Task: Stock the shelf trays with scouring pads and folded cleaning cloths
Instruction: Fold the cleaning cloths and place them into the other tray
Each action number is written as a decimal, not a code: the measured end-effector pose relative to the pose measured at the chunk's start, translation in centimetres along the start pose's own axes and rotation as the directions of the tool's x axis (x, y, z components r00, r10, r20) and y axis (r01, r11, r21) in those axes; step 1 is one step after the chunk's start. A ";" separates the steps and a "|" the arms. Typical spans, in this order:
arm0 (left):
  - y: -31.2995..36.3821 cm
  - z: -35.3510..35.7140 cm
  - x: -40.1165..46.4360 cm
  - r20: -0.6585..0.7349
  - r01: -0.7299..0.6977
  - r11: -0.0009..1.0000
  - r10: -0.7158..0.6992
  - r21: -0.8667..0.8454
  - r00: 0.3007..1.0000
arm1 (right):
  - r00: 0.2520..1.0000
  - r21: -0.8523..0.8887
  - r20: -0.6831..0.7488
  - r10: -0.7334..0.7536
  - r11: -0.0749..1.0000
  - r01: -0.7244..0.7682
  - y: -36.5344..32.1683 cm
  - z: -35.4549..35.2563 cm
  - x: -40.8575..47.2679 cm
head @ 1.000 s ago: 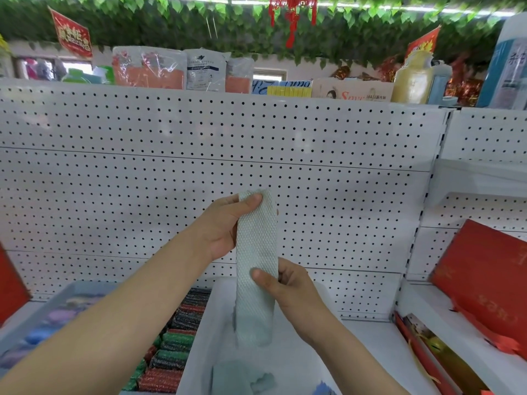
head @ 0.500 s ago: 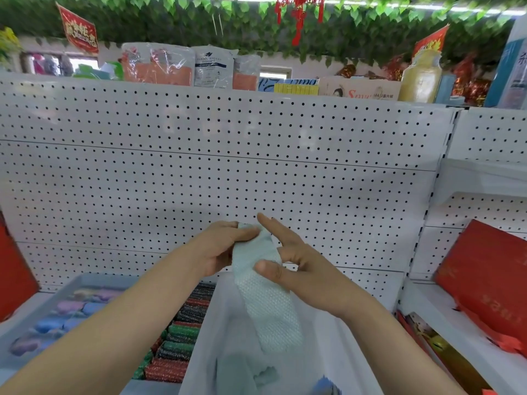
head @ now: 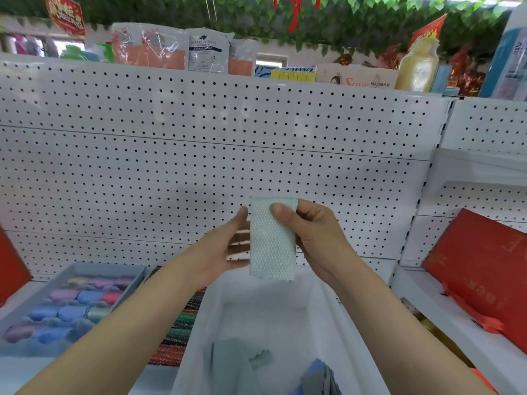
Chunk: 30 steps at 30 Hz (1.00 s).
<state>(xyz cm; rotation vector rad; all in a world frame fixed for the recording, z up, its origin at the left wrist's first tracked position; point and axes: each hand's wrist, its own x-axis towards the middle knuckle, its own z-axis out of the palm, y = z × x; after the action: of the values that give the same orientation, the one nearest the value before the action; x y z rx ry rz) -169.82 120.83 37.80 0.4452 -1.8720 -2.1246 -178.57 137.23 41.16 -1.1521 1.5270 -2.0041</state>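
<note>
A pale green waffle-textured cleaning cloth (head: 272, 240), folded into a short rectangle, is held upright in front of the pegboard, above the white tray (head: 196, 323). My right hand (head: 316, 238) pinches its top right corner, thumb on the front. To the cloth's left is my left hand (head: 219, 252), fingers straight and reaching behind the cloth's left edge. In the tray's near end lie a grey-green cloth (head: 228, 363) and a blue cloth (head: 316, 372).
A grey tray (head: 129, 289) of pastel scouring pads stands at the left, with a row of glittery coloured pads (head: 179, 332) between it and the white tray. Red boxes (head: 484, 266) lean on the right shelf. The white pegboard (head: 199, 166) rises behind.
The long hanging cloth has been folded in half to a short rectangle. My right hand moved up to its top corner, and my left hand let go of the top and flattened beside it.
</note>
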 end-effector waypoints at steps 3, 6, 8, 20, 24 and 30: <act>0.8 0.7 -1.4 0.088 -0.169 0.986 0.169 -0.006 0.982 | 1.000 0.039 0.005 0.030 0.999 -0.031 0.0 0.2 0.1; 1.1 1.1 -2.0 0.126 -0.232 0.972 0.224 0.047 0.966 | 0.998 0.076 -0.006 0.062 0.995 -0.061 0.1 0.2 0.3; 1.2 1.3 -2.6 0.126 -0.234 0.970 0.225 0.061 0.966 | 0.997 0.091 -0.013 0.075 0.993 -0.073 0.2 0.1 0.4; 0.0 1.6 -2.5 0.004 -0.194 0.974 0.195 0.116 0.981 | 0.992 0.050 0.067 0.109 0.992 -0.112 0.7 0.2 0.5; -0.7 1.2 -2.3 -0.085 -0.176 0.983 0.181 0.054 0.980 | 0.953 -0.087 0.076 0.294 0.954 -0.288 1.4 -0.1 -0.1; -1.2 0.8 -2.4 -0.114 -0.152 0.988 0.153 0.019 0.982 | 0.958 -0.145 -0.015 0.285 0.948 -0.284 3.2 -0.5 -0.3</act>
<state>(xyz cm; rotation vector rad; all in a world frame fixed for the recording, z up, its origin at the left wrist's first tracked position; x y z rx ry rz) -167.97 122.66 36.86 0.4038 -1.7938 -1.9488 -179.38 136.67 38.02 -0.9248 1.7499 -1.7215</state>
